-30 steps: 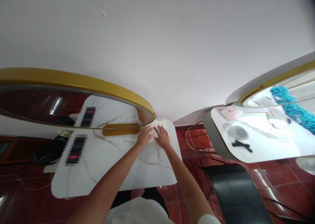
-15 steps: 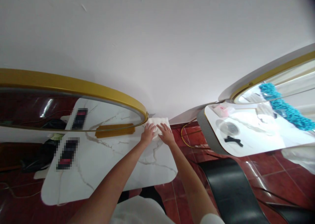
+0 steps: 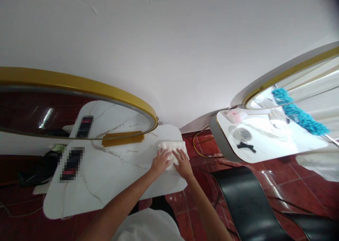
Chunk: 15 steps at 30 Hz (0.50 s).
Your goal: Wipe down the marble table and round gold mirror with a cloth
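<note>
A folded white cloth [image 3: 172, 147] lies on the right end of the white marble-patterned table [image 3: 111, 166], with part of it hidden beneath my hands. My left hand [image 3: 160, 161] presses on its left side, fingers spread and flat. Beside it my right hand [image 3: 182, 163] rests on the cloth's right side, its fingers likewise stretched out. The two hands are close together, the fingertips pointing toward the wall.
A gold-framed mirror [image 3: 106, 90] stands over the table's back, above a yellow-brown bar [image 3: 123, 139]. A blurred-out dark object [image 3: 71, 164] lies at left. To the right are a second table [image 3: 275, 147], holding a black clip-like item [image 3: 246, 147], and a black chair [image 3: 242, 195].
Both hands and the cloth have slid from the table's back edge toward me and slightly right. The table's back right corner now shows. The view has shifted a little.
</note>
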Each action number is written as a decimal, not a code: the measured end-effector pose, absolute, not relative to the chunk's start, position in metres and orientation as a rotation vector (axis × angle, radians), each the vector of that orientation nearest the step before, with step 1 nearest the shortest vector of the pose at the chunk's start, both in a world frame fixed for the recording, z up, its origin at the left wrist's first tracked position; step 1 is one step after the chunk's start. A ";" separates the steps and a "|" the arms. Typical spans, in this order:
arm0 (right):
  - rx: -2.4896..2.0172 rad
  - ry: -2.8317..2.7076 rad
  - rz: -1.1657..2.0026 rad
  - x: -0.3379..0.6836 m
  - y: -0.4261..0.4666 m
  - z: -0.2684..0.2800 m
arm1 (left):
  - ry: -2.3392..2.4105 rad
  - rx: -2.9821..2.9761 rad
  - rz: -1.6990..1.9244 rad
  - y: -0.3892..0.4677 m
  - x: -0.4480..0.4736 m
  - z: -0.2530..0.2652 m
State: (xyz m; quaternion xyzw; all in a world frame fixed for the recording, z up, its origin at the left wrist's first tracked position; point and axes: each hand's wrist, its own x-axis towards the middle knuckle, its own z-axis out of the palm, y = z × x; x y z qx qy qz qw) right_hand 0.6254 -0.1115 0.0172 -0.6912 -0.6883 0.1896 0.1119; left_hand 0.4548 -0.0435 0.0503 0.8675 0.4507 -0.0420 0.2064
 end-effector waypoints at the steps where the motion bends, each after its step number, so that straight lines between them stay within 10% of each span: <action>1: -2.023 -2.017 0.567 0.623 -0.127 0.017 | 1.231 2.431 -0.135 -0.056 0.452 0.050; 15: -2.043 -2.008 0.665 0.610 -0.216 0.007 | 1.076 2.542 -0.222 -0.140 0.433 0.038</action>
